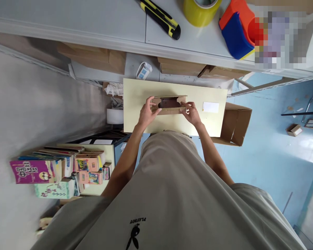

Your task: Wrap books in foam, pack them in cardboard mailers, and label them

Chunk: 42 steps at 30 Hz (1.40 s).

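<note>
A small brown cardboard box (169, 111) stands on the pale yellow table (135, 121) in front of my body, its open side facing up. Something dark brown shows inside it, too shaded to name. My left hand (147, 113) grips the box's left end, thumb on the near wall and fingers at the far corner. At the right end, my right hand (190, 113) pinches the cardboard near the corner with thumb and fingers. To the right of that hand lies a white card or label (210, 107).
Above the table runs a grey shelf (94, 24) with a utility knife (161, 17), yellow tape roll (200, 12) and orange-blue tape dispenser (237, 33). A power strip (144, 71) sits behind the table. An open carton (234, 125) stands right; stacked books (65, 166) are left.
</note>
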{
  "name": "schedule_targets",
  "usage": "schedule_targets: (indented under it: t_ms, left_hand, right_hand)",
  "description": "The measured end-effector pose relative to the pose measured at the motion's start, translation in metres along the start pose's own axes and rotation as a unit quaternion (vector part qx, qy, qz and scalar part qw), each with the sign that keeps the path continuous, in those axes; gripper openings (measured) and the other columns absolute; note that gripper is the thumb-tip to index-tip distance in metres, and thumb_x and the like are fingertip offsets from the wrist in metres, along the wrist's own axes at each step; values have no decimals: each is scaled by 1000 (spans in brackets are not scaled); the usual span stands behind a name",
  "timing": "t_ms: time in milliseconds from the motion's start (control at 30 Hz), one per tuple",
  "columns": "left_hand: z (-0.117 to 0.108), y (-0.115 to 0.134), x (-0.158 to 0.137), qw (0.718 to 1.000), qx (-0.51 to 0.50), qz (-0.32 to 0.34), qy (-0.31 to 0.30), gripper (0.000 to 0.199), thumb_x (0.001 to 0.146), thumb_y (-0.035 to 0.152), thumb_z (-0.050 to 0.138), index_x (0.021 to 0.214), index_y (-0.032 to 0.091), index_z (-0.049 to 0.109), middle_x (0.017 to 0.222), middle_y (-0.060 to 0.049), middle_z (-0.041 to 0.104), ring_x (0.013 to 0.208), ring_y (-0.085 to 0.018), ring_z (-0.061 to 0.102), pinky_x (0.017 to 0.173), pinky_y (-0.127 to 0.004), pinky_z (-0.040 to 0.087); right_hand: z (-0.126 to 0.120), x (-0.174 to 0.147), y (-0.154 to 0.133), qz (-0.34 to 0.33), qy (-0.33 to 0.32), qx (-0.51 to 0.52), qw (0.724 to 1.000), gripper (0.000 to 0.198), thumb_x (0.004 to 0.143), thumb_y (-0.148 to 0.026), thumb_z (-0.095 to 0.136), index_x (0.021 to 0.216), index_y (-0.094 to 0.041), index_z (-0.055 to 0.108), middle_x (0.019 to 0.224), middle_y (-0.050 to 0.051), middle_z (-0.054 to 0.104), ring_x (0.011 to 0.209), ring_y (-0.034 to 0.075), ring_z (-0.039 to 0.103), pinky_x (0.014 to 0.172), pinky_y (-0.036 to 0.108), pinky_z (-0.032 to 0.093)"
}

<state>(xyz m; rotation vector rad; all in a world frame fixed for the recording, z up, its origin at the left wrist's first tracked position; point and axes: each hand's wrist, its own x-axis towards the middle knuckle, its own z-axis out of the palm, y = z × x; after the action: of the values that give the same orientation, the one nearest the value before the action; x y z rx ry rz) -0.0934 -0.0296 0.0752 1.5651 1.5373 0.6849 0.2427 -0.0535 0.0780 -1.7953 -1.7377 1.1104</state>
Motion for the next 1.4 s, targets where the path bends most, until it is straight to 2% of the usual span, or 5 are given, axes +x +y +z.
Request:
schedule_targets:
  t_ms: [233, 533, 1000, 1233, 1400]
  left_hand:
    - [11, -6, -3, 997, 56, -6, 49, 22, 108, 25, 81, 129, 26, 76, 137, -14, 71, 121, -31, 80, 111, -46, 68]
    - [29, -4, -5, 991, 37, -14, 125, 8, 110, 23, 77, 115, 26, 82, 128, -14, 77, 123, -30, 79, 117, -45, 66]
    - [44, 12, 3, 992, -73, -39, 90, 8, 99, 19, 89, 106, 24, 87, 122, -11, 81, 106, -23, 81, 103, -40, 70]
    - [53, -7, 5, 929, -275, -227, 100, 39, 81, 52, 104, 95, 22, 84, 96, -8, 85, 98, -23, 81, 96, -39, 67]
    - [53, -5, 7, 929, -269, -226, 116, 39, 81, 51, 104, 93, 20, 84, 95, -9, 86, 98, -24, 81, 95, -40, 66]
  right_hand:
    - [-10, 18, 2, 32, 19, -35, 999, 48, 120, -56, 65, 152, -23, 78, 135, 15, 82, 99, 28, 85, 98, 50, 77]
    - [-2, 3, -10, 28, 28, -53, 998, 48, 119, -39, 56, 157, -25, 81, 174, 14, 73, 109, 30, 92, 101, 48, 77]
    - [6, -44, 7, 154, 151, 147, 965, 57, 106, -66, 77, 138, -22, 94, 161, 11, 81, 112, 34, 93, 95, 58, 84]
    - [10, -46, 8, 187, 171, 147, 956, 49, 107, -60, 76, 131, -21, 94, 153, 16, 86, 114, 31, 92, 96, 50, 82]
    - [13, -43, 8, 181, 182, 136, 957, 43, 108, -54, 75, 130, -22, 95, 154, 16, 85, 128, 35, 90, 105, 53, 78]
